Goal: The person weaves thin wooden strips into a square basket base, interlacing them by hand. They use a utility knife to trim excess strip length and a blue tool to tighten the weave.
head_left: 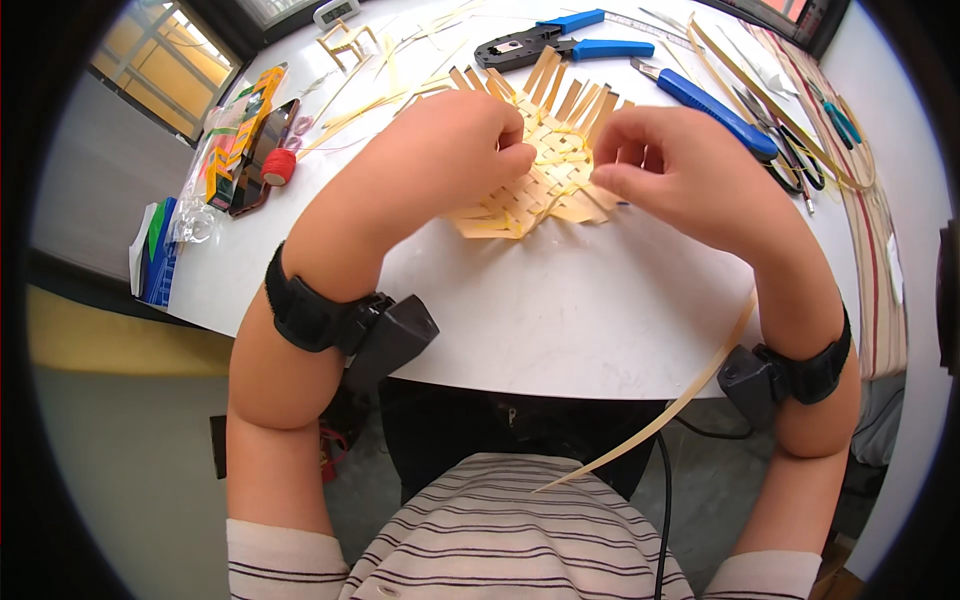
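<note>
Striped shirt [510,530] up close, then a woven strip mat [552,168] between left hand [470,140] and right hand [660,160], both with fingers curled; can't tell if either's actually pinching a strip.

Woven piece [548,168]: wood-like (rough-textured across weave); tabletop [560,315]: smooth, slightly glossy; utility knife [715,116]: plastic body.

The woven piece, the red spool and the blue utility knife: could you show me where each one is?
Woven piece [556,160]: head view, on the middle of its crossed strips.
Red spool [278,168]: head view, on its wound side.
Blue utility knife [714,114]: head view, mid-handle.
</note>
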Available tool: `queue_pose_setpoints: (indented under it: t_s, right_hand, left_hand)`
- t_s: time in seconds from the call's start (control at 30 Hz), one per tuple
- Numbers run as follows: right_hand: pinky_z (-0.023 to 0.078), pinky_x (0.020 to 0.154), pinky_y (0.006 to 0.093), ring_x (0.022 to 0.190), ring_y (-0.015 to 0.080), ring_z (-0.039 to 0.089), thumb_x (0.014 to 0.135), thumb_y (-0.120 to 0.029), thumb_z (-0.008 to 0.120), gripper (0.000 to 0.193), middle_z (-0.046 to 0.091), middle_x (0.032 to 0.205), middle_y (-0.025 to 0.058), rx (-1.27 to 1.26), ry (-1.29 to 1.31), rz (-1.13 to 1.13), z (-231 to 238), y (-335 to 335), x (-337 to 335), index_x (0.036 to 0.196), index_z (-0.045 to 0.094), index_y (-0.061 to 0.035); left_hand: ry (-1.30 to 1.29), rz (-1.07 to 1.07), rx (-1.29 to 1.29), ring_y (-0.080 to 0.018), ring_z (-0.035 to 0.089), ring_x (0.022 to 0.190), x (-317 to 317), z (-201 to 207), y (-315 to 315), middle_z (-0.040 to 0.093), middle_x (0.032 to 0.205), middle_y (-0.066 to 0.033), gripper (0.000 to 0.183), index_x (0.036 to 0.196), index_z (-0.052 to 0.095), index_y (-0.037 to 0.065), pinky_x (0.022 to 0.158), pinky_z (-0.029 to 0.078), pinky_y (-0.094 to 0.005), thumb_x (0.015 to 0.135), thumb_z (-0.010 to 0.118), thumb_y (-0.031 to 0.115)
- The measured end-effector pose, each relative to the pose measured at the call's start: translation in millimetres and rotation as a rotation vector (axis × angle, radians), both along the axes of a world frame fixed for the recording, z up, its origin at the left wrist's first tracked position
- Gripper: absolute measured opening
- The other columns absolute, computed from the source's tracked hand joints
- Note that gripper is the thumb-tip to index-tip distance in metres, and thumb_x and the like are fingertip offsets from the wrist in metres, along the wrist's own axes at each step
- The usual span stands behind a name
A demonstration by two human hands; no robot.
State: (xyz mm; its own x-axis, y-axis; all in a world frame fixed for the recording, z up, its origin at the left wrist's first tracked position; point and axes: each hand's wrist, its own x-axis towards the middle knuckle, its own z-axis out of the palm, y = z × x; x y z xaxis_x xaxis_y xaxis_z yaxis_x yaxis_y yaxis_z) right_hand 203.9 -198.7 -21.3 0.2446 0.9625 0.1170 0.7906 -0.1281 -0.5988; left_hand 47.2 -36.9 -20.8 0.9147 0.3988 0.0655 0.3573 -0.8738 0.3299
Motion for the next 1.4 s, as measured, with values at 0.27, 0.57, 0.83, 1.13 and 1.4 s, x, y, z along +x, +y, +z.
queue_pose_setpoints:
  t_s: [0.27, 0.57, 0.83, 1.13, 1.4]
  right_hand:
    - [0.037, 0.056, 0.0215, 0.061, 0.0041, 0.042, 0.092, -0.014, 0.071, 0.019, 0.059, 0.08, -0.0035, 0.274, -0.114, -0.017, -0.2, -1.1, 7.1, 0.109, 0.07, -0.0042]
    - [0.036, 0.056, 0.0225, 0.064, 0.0044, 0.04, 0.092, -0.017, 0.074, 0.025, 0.058, 0.089, -0.0026, 0.218, 0.093, 0.041, -10.4, 6.3, -3.5, 0.112, 0.071, -0.0023]
    - [0.045, 0.061, 0.0284, 0.065, 0.0114, 0.052, 0.089, -0.025, 0.075, 0.025, 0.066, 0.079, 0.0055, 0.147, 0.167, -0.009, 0.1, 5.2, -8.0, 0.099, 0.076, -0.0021]
    - [0.047, 0.065, 0.0267, 0.069, 0.0098, 0.056, 0.091, -0.024, 0.071, 0.024, 0.067, 0.077, 0.0036, 0.247, 0.285, -0.021, -1.3, 6.7, 6.5, 0.097, 0.075, -0.0012]
    - [0.048, 0.064, 0.0229, 0.07, 0.0067, 0.06, 0.089, -0.015, 0.074, 0.017, 0.068, 0.075, 0.0032, 0.301, 0.34, 0.178, -2.9, 4.6, 2.5, 0.095, 0.073, 0.0007]
  left_hand:
    - [-0.254, -0.088, -0.093, -0.0112, 0.052, 0.067, -1.7, 7.3, 3.3, 0.061, 0.079, -0.0026, 0.03, 0.091, 0.068, -0.001, 0.061, 0.042, -0.0272, 0.094, 0.07, 0.029]
    - [-0.473, -0.28, -0.096, -0.0101, 0.054, 0.075, 2.1, 3.0, 3.2, 0.061, 0.089, -0.0004, 0.025, 0.093, 0.07, 0.003, 0.067, 0.044, -0.026, 0.095, 0.071, 0.028]
    - [-0.443, -0.351, -0.143, -0.0114, 0.057, 0.078, 0.7, 5.1, 0.4, 0.063, 0.089, -0.0026, 0.027, 0.097, 0.069, 0.004, 0.069, 0.045, -0.0264, 0.095, 0.071, 0.031]
    - [-0.183, -0.151, -0.083, -0.015, 0.063, 0.074, -12.8, 24.9, -4.0, 0.067, 0.085, -0.0056, 0.049, 0.101, 0.071, 0.003, 0.067, 0.051, -0.0282, 0.087, 0.076, 0.05]
    - [-0.069, -0.356, -0.49, -0.011, 0.063, 0.082, -6.1, 15.6, 12.7, 0.071, 0.088, -0.005, 0.036, 0.11, 0.072, 0.001, 0.079, 0.051, -0.0269, 0.096, 0.069, 0.033]
